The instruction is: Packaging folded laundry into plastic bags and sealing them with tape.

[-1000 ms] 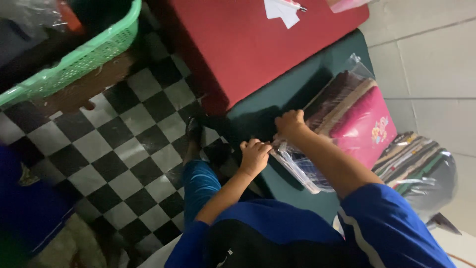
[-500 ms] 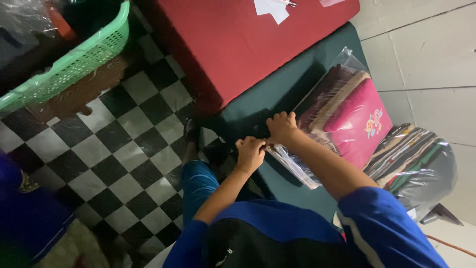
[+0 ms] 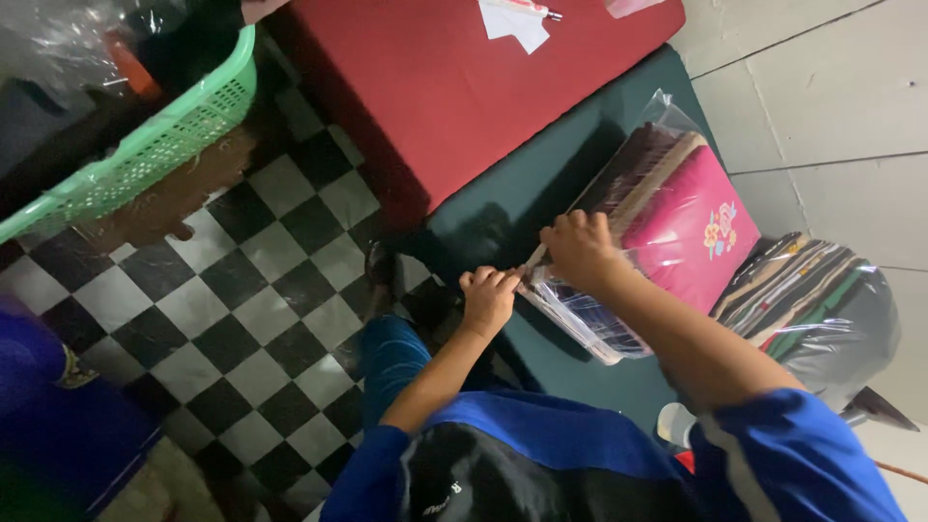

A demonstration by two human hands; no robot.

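Both the left hand [image 3: 488,300] and right hand [image 3: 578,246] pinch closed on the near edge of the clear plastic bag of folded pink and brown cloth [image 3: 657,227] lying just beyond the fingertips on the dark green mat [image 3: 522,184]; gripping evenly should keep the film flat.

A single head-worn camera looks steeply down, close over the person's arms, toward the checkered floor [image 3: 242,290].
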